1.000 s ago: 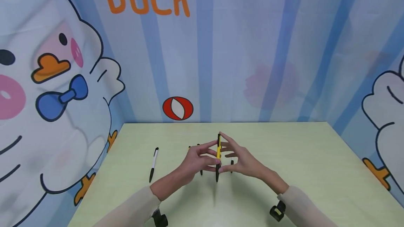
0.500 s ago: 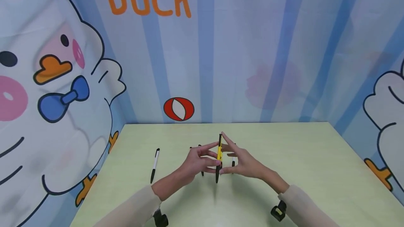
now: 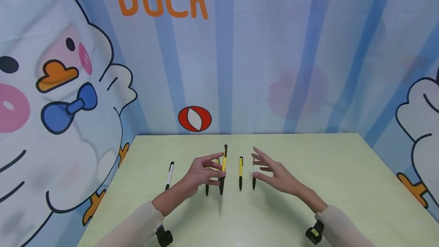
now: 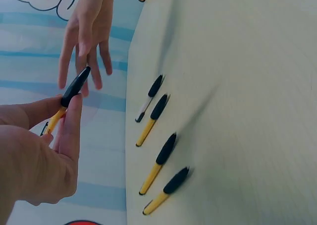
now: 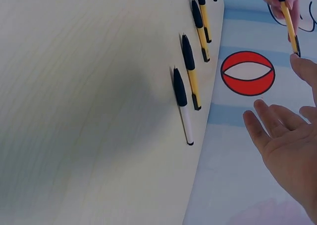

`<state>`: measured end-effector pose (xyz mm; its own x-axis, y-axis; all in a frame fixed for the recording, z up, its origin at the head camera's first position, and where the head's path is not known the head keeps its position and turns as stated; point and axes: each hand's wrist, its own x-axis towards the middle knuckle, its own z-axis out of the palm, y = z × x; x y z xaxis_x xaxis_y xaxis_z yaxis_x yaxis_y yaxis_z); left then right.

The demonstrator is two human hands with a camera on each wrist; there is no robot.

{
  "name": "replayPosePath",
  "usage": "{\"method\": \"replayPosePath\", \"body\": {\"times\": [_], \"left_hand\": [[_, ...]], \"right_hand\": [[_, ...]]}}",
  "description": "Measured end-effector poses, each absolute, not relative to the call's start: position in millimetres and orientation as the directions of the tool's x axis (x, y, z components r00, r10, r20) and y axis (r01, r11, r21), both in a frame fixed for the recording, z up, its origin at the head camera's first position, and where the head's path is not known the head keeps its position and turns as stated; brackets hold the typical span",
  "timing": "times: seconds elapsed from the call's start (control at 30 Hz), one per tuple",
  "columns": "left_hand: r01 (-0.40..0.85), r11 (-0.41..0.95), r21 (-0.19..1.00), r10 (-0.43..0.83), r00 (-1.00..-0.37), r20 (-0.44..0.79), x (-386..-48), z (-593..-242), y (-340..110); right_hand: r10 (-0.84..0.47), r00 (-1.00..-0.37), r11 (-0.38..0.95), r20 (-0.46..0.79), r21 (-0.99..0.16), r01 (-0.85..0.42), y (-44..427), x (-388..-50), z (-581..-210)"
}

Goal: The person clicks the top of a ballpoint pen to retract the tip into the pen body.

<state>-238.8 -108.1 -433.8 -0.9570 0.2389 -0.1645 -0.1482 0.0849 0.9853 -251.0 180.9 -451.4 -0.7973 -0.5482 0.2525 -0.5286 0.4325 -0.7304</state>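
Observation:
My left hand [image 3: 202,170] pinches a yellow pen [image 3: 224,161] with a black lower end between thumb and fingers, above the table. The left wrist view shows its black end [image 4: 73,91] pointing up and away from the fingertips. My right hand [image 3: 277,174] is apart from that pen, fingers spread, holding nothing. It hovers beside a white pen [image 3: 254,180] that it partly covers in the head view. Another yellow pen [image 3: 241,172] lies between the two hands. Two more yellow pens lie behind my left hand, mostly hidden there but plain as a yellow pen [image 4: 161,163] in the left wrist view.
A second white pen [image 3: 169,174] lies farther left on the pale table [image 3: 343,178], its lower end behind my left forearm. A printed curtain [image 3: 253,48] rises along the table's back edge. Each wrist carries a small black camera [image 3: 314,232].
My right hand has let go of the yellow pen and drawn off to the right. My left hand has carried the pen leftward, uncovering the yellow pen between them.

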Motion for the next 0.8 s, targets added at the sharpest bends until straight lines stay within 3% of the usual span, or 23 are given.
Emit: {"method": "replayPosePath", "body": {"times": [0.4,0.8], "left_hand": [[-0.195,0.177,0.965,0.067,-0.975,-0.21,-252.3,-438.3,-152.8],[-0.209,0.39,0.897,-0.049,-0.977,-0.207,-252.5,-468.6,-184.8]], "right_hand": [[-0.507,-0.816,0.439,0.279,-0.73,-0.523,206.0,-252.0,-459.2],[-0.51,-0.824,0.444,0.248,-0.744,-0.499,219.5,-255.4,-468.5]]}}
